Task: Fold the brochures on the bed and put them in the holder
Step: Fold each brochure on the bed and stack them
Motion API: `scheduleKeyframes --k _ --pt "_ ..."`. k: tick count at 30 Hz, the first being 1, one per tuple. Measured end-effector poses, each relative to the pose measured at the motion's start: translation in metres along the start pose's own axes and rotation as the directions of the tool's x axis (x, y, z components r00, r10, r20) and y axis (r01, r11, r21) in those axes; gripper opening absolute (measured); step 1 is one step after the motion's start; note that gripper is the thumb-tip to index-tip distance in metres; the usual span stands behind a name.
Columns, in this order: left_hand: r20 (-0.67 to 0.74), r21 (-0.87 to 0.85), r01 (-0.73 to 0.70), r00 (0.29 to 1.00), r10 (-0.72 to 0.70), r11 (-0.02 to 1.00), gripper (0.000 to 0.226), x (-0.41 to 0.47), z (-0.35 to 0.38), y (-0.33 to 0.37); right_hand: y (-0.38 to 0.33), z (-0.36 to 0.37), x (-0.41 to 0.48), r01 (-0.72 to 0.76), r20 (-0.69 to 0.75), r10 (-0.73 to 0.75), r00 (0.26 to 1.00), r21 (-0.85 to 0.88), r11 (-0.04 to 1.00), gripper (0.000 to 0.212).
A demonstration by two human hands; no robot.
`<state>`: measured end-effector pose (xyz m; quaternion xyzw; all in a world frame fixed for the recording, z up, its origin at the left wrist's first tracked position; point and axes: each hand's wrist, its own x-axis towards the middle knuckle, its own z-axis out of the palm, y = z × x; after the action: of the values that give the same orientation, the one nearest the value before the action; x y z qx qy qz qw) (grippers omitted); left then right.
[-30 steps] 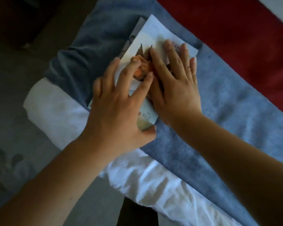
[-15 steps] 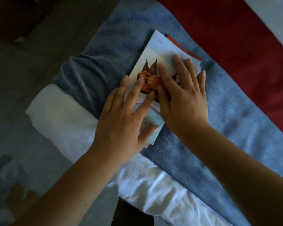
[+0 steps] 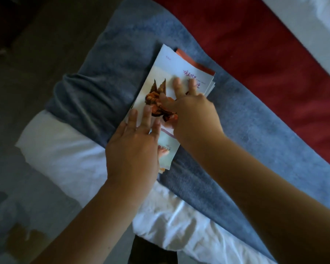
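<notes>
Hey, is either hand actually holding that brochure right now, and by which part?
Nothing is held. The left hand presses flat on the near end of the brochure, and the right hand presses on its middle, fingers straight.

A bed (image 3: 198, 237) fills the frame below you in dim, bluish light. A white sheet (image 3: 65, 149) covers its near corner. Over the sheet lies a blue blanket (image 3: 255, 149), with a wide red cloth (image 3: 255, 44) beyond it and pale bedding (image 3: 312, 21) at the upper right. To your left, the floor (image 3: 36, 63) is dark grey, with a brownish patch (image 3: 21, 239) low down.
</notes>
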<state>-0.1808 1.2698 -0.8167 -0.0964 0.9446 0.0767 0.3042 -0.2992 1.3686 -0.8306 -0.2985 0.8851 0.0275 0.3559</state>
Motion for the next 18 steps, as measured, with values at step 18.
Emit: scheduleKeyframes --k 18 --pt "-0.462 -0.014 -0.164 0.876 0.139 0.986 0.052 -0.03 0.009 0.097 0.142 0.069 -0.096 -0.111 -0.433 0.144 0.89 0.101 0.989 0.068"
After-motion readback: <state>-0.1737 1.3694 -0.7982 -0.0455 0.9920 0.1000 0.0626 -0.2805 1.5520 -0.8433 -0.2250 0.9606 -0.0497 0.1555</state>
